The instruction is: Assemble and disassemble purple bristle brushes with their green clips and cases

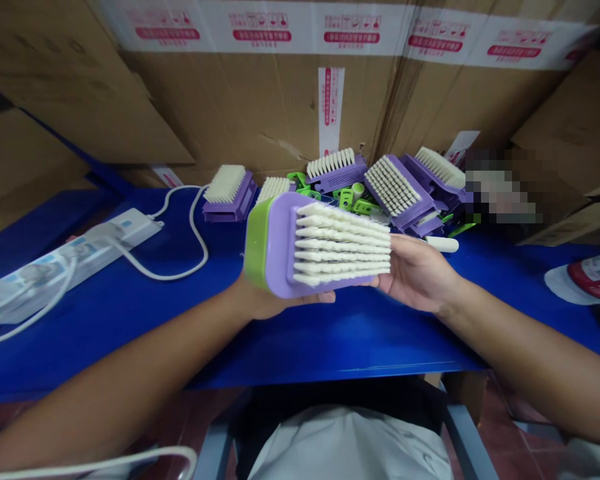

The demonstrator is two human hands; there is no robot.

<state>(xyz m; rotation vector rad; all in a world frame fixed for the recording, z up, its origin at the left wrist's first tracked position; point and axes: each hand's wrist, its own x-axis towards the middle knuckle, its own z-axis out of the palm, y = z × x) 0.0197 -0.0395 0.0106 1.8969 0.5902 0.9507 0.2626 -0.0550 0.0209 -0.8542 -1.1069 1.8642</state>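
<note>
Both my hands hold up a scrubbing brush [310,247] with a lilac plastic body, a green back and rows of cream bristles facing right. My left hand [267,300] supports it from below at the green-backed end. My right hand [415,273] presses its fingertips against the far end of the bristle block. Behind it, on the blue table [330,340], several similar lilac brushes [395,193] lie in a heap with green plastic parts [350,197]. A white handle-like piece [443,245] lies just beyond my right hand.
A white power strip [80,257] and white cable [180,257] lie on the table's left side. Cardboard boxes [250,113] wall the back and right. A red-and-white package [587,280] sits at the right edge. A blurred patch [500,193] hides part of the heap's right side.
</note>
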